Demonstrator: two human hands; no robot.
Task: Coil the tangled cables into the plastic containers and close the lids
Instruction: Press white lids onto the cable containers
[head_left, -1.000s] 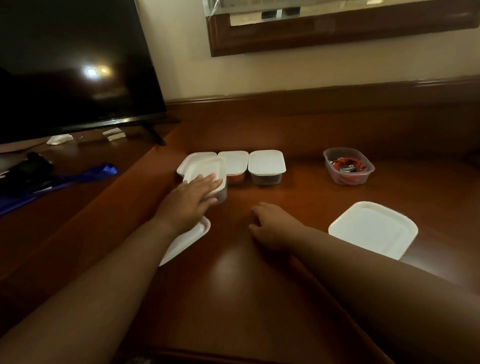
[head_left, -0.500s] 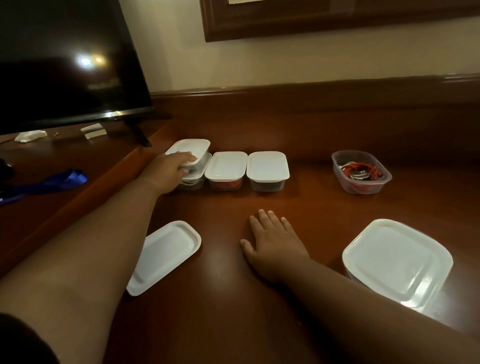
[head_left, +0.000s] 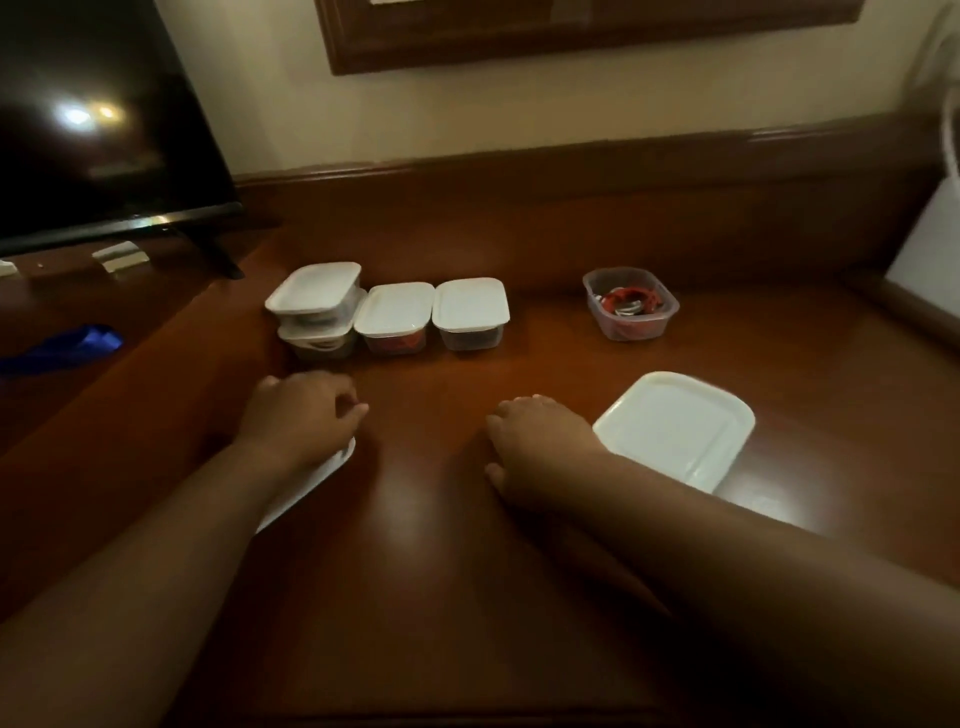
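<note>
Television (head_left: 88, 124): stands far left on the lower ledge, with a blue strap (head_left: 67, 345) lying below it; neither is part of your job.
Stacked tubs (head_left: 317, 312): half a second ago your left hand was setting the upper one in place; it now sits slightly askew on the lower tub, lid on, with no hand on it.
Lidded pair (head_left: 431, 317): two more closed tubs stand just beside the stack, touching each other in a row.
Left hand (head_left: 301, 421): you have drawn it back from the stack and it is now over the loose small lid (head_left: 317, 480) near the table's (head_left: 441, 597) front edge. Your grip is half curled and I cannot tell whether the fingers have the lid yet.
Right hand (head_left: 535, 441): palm down on the table, fingers loose, grasping nothing, touching or nearly touching the big lid.
Big lid (head_left: 675, 428): lies just right of that hand (whether a tub sits under it is unclear).
Open tub (head_left: 631, 304): well apart to the right, holding coiled red and white cables (head_left: 631, 301), no lid on it.
Meaning: with the stack placed, four tubs look finished; the open tub is what remains, and the small lid under your left hand is probably the one for it.
</note>
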